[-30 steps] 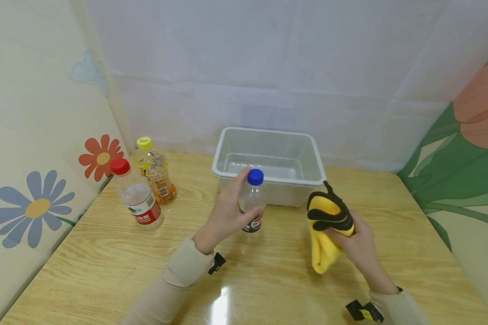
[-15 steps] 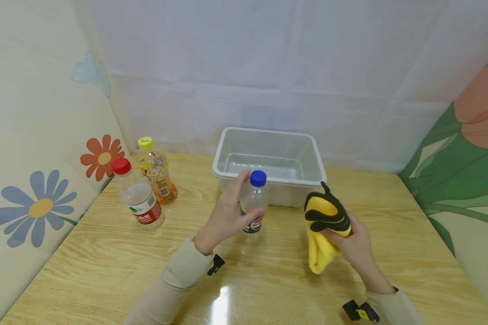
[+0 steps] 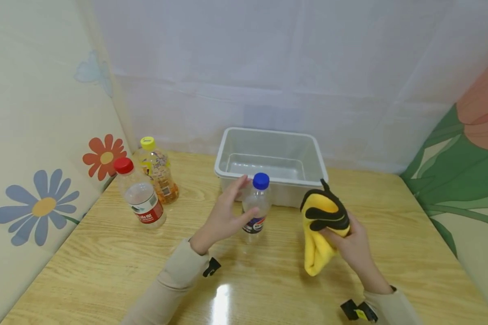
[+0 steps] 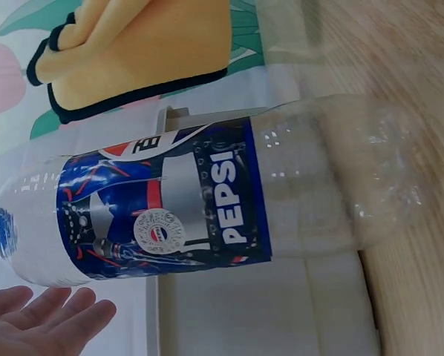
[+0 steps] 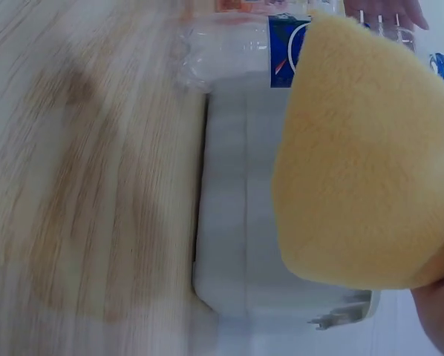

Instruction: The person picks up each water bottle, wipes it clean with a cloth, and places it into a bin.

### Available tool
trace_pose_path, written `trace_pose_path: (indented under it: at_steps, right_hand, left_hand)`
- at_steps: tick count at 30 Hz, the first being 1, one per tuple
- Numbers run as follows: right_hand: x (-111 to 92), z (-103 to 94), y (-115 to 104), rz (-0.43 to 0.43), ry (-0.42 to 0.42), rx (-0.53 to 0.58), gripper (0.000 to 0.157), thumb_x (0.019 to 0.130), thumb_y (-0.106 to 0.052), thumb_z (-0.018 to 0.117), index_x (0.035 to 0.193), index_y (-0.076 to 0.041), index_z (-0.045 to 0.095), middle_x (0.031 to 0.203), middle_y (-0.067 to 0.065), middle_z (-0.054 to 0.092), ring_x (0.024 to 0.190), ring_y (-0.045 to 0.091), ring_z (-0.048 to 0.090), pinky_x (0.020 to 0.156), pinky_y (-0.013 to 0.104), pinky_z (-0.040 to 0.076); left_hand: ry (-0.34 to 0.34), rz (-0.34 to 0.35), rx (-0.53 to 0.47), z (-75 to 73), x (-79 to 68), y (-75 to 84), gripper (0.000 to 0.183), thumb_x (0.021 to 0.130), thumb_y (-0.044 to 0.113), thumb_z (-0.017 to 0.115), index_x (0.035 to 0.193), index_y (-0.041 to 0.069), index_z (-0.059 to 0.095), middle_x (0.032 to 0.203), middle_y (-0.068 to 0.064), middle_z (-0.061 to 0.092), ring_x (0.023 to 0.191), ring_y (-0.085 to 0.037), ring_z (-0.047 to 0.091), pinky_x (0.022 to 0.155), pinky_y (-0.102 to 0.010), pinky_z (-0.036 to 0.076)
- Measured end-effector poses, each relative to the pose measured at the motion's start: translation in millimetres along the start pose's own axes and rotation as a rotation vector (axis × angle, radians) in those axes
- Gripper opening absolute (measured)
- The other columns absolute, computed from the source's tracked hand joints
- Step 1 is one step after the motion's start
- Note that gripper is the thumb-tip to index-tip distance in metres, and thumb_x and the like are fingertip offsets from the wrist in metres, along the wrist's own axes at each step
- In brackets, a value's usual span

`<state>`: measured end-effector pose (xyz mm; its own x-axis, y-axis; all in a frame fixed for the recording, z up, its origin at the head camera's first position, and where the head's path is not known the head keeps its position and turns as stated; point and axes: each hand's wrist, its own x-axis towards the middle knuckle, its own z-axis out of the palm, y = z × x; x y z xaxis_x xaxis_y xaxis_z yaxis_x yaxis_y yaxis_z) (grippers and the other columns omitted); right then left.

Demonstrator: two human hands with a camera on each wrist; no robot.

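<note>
A clear Pepsi bottle with a blue cap stands upright on the table, its label facing the camera in the left wrist view. My left hand is beside it with fingers spread and relaxed; a gap shows between fingers and bottle in the left wrist view. In the head view the thumb overlaps the bottle's side. My right hand grips a bunched yellow towel with black edging, held over the table to the right of the bottle. The towel hides most of the right hand's fingers in the right wrist view.
A light grey plastic bin stands behind the Pepsi bottle, against the white backdrop. At the left are a red-capped bottle and a yellow-capped bottle with amber liquid. The wood-grain table runs between patterned side cloths.
My left hand has loosened and drawn slightly left, away from the Pepsi bottle. The right hand has brought the towel slightly left. The head view has shifted a little.
</note>
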<state>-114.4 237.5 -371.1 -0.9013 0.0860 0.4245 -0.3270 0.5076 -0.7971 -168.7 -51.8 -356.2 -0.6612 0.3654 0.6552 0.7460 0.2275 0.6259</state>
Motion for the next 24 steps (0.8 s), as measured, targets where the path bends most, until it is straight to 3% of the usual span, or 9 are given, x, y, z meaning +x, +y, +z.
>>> trace_pose_path:
  at_steps: [4,7,11,17,24]
  right_hand:
    - [3.4,5.4,-2.0,-0.099,-0.014,0.053,0.046,0.069,0.011,0.071,0.111,0.006,0.053,0.096,-0.006,0.06,0.081,0.001,0.054,0.068,0.01,0.045]
    - [6.6,10.6,-7.2,-0.134,-0.03,0.068,0.048,0.07,0.012,0.068,0.114,0.007,0.05,0.098,-0.009,0.057,0.083,0.001,0.052,0.069,0.009,0.043]
    - [10.2,18.2,-18.0,-0.143,-0.039,0.064,0.049,0.07,0.014,0.067,0.116,0.008,0.048,0.098,-0.019,0.053,0.083,0.0,0.051,0.07,0.01,0.043]
    - [15.3,30.4,-22.9,-0.223,-0.037,0.149,0.049,0.068,0.019,0.064,0.113,0.011,0.049,0.097,-0.02,0.055,0.08,0.001,0.052,0.067,0.011,0.044]
    - [18.5,41.7,-27.5,-0.218,-0.03,0.18,0.049,0.068,0.019,0.064,0.114,0.012,0.048,0.096,-0.021,0.056,0.079,0.001,0.053,0.066,0.012,0.045]
  left_hand:
    - [0.038,0.012,-0.007,-1.2,-2.8,-5.2,0.071,0.089,0.044,0.051,0.133,-0.009,0.033,0.127,-0.024,0.047,0.115,-0.033,0.047,0.093,-0.039,0.046]
    - [0.053,0.018,-0.02,-2.7,-3.1,-7.2,0.069,0.089,0.047,0.048,0.129,-0.009,0.038,0.125,-0.023,0.049,0.113,-0.032,0.049,0.091,-0.04,0.047]
    - [0.043,0.036,-0.038,-3.5,-3.1,-9.5,0.057,0.09,0.034,0.056,0.127,-0.008,0.042,0.123,-0.022,0.05,0.111,-0.032,0.05,0.088,-0.04,0.049]
    - [0.023,0.036,-0.054,-2.2,-5.3,-11.4,0.048,0.081,0.001,0.063,0.124,-0.01,0.044,0.12,-0.025,0.051,0.105,-0.034,0.054,0.084,-0.036,0.052]
    - [-0.025,-0.03,-0.052,-1.4,-6.5,-10.7,0.06,0.078,0.006,0.07,0.128,-0.008,0.039,0.124,-0.022,0.048,0.108,-0.032,0.052,0.086,-0.034,0.051]
